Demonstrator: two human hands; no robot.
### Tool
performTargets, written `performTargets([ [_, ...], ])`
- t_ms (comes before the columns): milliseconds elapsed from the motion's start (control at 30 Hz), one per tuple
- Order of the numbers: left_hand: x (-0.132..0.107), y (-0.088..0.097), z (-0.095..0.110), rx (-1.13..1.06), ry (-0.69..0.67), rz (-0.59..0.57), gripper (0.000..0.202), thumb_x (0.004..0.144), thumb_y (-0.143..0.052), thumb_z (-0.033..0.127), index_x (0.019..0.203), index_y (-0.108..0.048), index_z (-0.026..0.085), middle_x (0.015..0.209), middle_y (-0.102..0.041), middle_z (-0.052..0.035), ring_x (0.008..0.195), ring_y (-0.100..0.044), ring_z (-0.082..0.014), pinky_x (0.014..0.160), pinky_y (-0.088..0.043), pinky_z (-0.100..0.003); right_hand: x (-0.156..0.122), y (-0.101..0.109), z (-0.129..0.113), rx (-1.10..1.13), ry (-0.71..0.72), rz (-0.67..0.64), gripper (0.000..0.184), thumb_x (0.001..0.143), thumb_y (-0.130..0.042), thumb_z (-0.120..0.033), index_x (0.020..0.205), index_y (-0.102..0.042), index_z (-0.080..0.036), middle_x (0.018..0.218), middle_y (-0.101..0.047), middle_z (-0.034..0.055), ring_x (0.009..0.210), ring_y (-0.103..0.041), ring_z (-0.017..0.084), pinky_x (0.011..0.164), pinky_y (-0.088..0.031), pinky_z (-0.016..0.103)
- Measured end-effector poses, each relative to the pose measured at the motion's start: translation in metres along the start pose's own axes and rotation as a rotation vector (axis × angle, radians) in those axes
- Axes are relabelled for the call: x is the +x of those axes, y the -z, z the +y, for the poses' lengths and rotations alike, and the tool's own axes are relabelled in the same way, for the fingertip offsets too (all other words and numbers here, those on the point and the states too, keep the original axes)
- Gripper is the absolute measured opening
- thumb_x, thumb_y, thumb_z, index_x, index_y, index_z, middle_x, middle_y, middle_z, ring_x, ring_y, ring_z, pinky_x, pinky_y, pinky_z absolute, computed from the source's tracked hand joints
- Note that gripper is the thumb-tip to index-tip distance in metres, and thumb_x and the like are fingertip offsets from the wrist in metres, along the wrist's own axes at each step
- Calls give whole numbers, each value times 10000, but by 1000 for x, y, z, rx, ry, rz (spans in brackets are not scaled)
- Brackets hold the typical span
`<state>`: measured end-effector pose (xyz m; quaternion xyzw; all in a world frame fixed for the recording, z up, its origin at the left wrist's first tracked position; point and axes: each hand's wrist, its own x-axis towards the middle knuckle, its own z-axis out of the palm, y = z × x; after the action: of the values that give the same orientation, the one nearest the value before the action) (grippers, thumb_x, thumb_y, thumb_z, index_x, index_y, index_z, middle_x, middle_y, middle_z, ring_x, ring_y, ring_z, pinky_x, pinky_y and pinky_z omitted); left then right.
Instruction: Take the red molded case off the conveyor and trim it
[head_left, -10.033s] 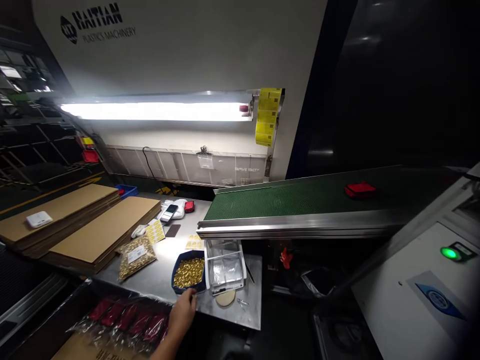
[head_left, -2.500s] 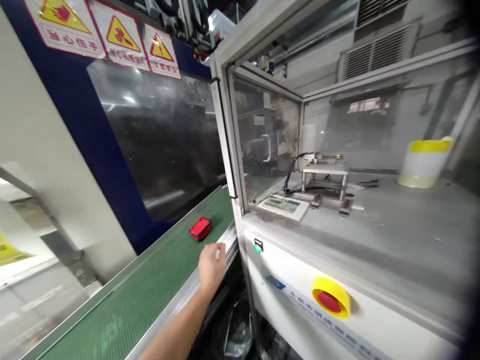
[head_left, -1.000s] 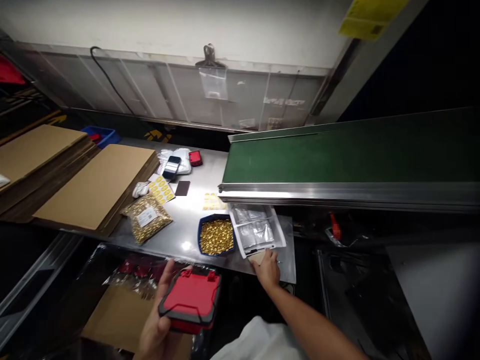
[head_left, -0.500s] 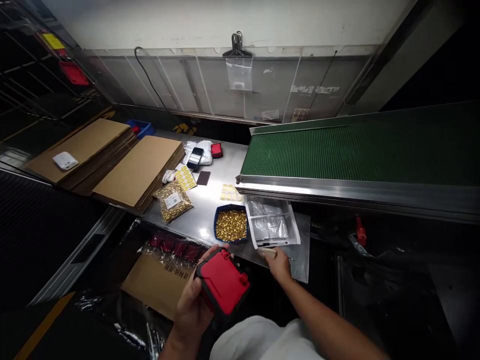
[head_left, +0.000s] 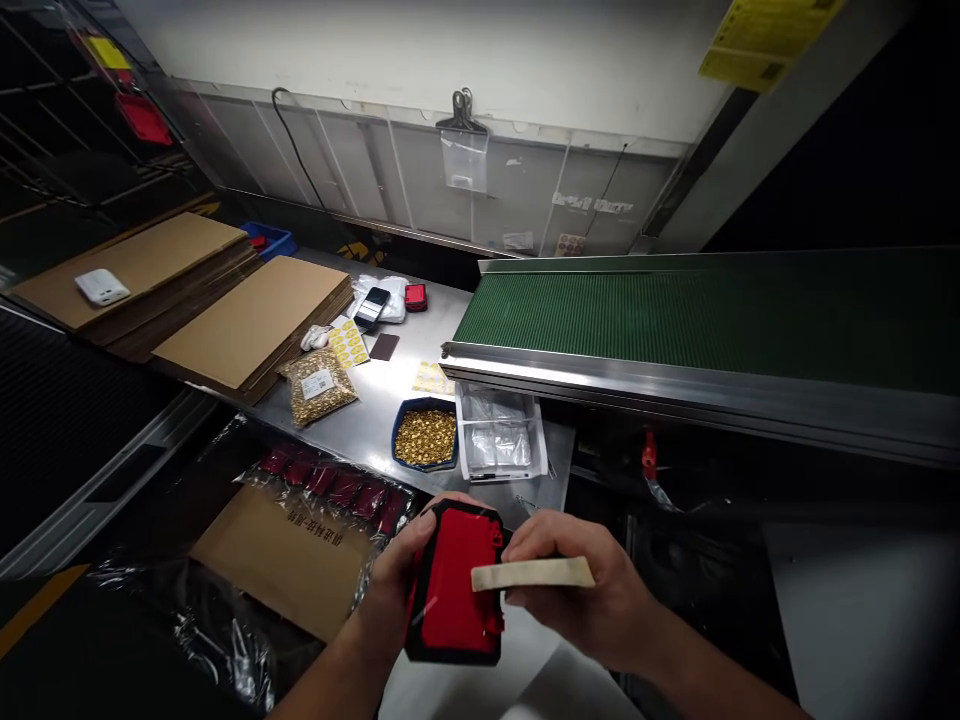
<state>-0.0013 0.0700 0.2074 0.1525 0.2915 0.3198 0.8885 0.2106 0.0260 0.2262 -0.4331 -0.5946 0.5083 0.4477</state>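
Note:
My left hand (head_left: 396, 572) is closed around the left side of a red plastic case (head_left: 454, 590) with a black rim and small latches on its right edge. The case is tilted toward me, low in the view. My right hand (head_left: 585, 570) grips a pale, flat strip (head_left: 534, 573), and its left end overlaps the red face of the case; whether it touches cannot be seen. Beyond my hands, a blue bin (head_left: 424, 434) of small gold metal pieces sits beside a white tray (head_left: 541, 462) holding clear plastic bags.
A green conveyor belt (head_left: 600, 315) runs off to the right. Cardboard stacks (head_left: 255, 315) and a bag of gold pieces (head_left: 319, 387) lie left on the metal table. Below stands an open carton (head_left: 277, 555) with red cases in plastic. A red case (head_left: 415, 297) lies at the back.
My right hand has come from the tray's front edge to the case, bringing the pale strip. The left hand has turned the case more upright. The view has shifted right.

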Motion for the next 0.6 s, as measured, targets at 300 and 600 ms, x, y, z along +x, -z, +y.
performTargets([
  [300, 0, -14, -7, 60, 51, -63, 285, 956, -439, 385, 985, -581, 140, 834, -574, -71, 723, -567, -177, 690, -510, -288, -14, -4, -9, -210, 64, -74, 141, 899, -658, -231, 1035, -693, -214, 857, -643, 39, 748, -600, 139, 655, -482, 268],
  [600, 0, -13, -7, 4, 89, 29, 227, 920, -506, 382, 914, -519, 156, 790, -565, -60, 656, -570, -178, 617, -528, -306, -18, -2, -9, -266, 98, -40, 193, 898, -641, -152, 1079, -666, -213, 870, -649, 35, 760, -599, 134, 658, -496, 261],
])
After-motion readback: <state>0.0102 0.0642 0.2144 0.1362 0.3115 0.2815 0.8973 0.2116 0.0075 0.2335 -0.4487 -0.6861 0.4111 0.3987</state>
